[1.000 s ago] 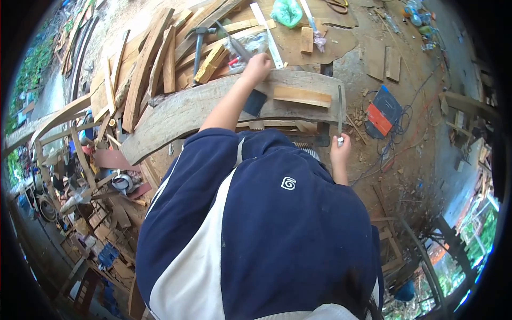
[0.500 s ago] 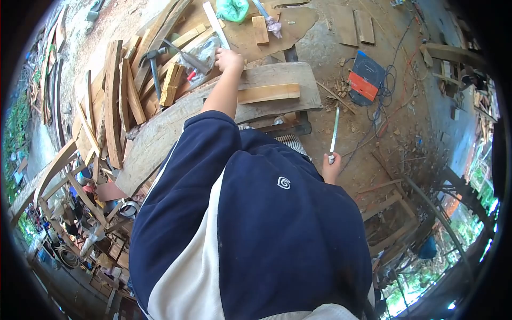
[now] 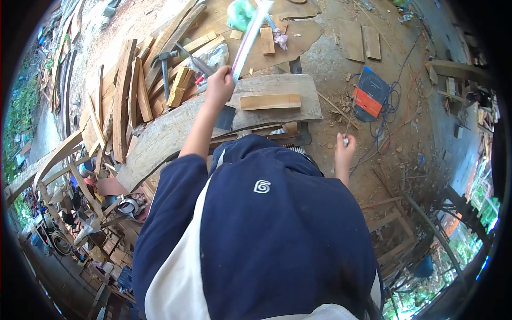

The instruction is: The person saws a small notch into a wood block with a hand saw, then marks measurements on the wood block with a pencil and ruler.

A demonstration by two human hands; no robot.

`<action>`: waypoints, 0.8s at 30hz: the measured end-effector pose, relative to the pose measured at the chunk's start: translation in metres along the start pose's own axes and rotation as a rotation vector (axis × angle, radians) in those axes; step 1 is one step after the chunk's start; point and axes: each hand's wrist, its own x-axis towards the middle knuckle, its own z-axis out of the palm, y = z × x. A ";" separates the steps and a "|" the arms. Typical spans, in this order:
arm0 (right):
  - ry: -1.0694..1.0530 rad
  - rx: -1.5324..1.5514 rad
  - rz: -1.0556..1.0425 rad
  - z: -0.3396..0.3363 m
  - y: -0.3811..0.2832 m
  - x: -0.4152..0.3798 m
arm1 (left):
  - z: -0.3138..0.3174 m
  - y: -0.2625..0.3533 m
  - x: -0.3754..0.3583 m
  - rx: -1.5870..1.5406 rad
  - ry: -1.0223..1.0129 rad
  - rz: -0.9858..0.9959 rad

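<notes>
My left hand (image 3: 220, 85) is closed around the lower end of a long, flat white strip (image 3: 249, 40), like a ruler, which points up and away above the bench plank. My right hand (image 3: 345, 149) is held out over the floor, fingers closed on a narrow strip (image 3: 350, 118), seen nearly edge-on, with a small pale part at the grip. Between the hands, a short wooden block (image 3: 270, 102) lies on the broad curved plank (image 3: 176, 128). A dark flat piece (image 3: 225, 118) is just below my left hand.
Left of the plank lie a hammer (image 3: 165, 69), a clear plastic bag (image 3: 216, 56) and several timber pieces (image 3: 124, 101). A green bag (image 3: 241, 15) is at the top. On the right, a black-and-orange flat box (image 3: 369, 95) lies beside tangled cables (image 3: 393, 98) and wood chips.
My left hand has lifted the white strip, tilting it to the right. My right hand has moved up and right, and its strip has turned edge-on. The dark flat piece is now uncovered.
</notes>
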 end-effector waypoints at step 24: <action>-0.400 0.798 -0.094 0.030 -0.205 -0.049 | -0.037 0.077 -0.107 0.098 -0.310 0.509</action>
